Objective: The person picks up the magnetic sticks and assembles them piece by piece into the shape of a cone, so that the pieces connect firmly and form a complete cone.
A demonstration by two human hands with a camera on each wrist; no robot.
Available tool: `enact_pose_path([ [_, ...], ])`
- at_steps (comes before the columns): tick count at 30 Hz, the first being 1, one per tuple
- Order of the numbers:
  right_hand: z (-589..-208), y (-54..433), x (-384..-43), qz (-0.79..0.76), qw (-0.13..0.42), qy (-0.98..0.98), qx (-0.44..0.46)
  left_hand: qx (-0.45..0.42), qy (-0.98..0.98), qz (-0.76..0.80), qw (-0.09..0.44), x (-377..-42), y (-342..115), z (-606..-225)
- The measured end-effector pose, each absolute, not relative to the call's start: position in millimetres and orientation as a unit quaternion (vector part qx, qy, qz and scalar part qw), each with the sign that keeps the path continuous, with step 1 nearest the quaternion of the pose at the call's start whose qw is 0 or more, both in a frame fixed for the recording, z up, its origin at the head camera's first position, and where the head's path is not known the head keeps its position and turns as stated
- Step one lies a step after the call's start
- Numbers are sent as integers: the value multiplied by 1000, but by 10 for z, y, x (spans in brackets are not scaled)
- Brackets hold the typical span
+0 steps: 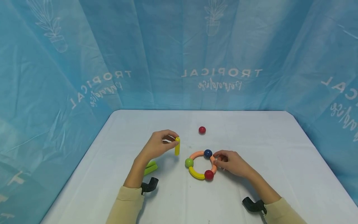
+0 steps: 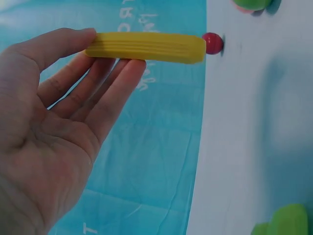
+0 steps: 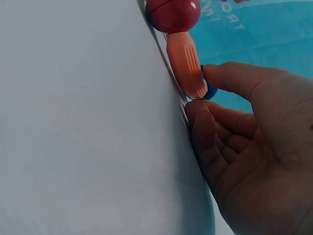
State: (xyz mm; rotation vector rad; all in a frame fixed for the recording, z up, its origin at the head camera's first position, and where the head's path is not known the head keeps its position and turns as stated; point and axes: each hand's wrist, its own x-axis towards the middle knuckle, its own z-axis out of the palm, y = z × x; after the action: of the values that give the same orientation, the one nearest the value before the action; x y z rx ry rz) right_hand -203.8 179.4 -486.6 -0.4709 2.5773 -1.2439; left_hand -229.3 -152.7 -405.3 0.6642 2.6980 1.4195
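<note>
My left hand (image 1: 158, 144) pinches a yellow grooved rod (image 1: 177, 149) near its top end and holds it upright above the table. In the left wrist view the yellow rod (image 2: 146, 47) spans from thumb and fingertips outward. To its right lies a ring of curved rods and balls: a blue ball (image 1: 208, 153), a green ball (image 1: 189, 163), a red ball (image 1: 208, 175), a yellow curved rod (image 1: 196, 174) and two orange ones. My right hand (image 1: 233, 163) holds the ring's right side, thumb and fingers at the orange curved rod (image 3: 185, 61).
A loose red ball (image 1: 202, 130) lies behind the ring. Green rods (image 1: 151, 169) lie beside my left forearm, which partly hides them. The white-covered table (image 1: 251, 130) meets blue printed curtains (image 1: 167, 56) at the back and sides.
</note>
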Motion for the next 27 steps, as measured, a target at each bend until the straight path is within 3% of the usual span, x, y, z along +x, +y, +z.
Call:
enact_pose_path([
  [27,-4919,1793,-2044,-416,115,889,-149,263,836,478,61,-2219,-1268,-4111],
])
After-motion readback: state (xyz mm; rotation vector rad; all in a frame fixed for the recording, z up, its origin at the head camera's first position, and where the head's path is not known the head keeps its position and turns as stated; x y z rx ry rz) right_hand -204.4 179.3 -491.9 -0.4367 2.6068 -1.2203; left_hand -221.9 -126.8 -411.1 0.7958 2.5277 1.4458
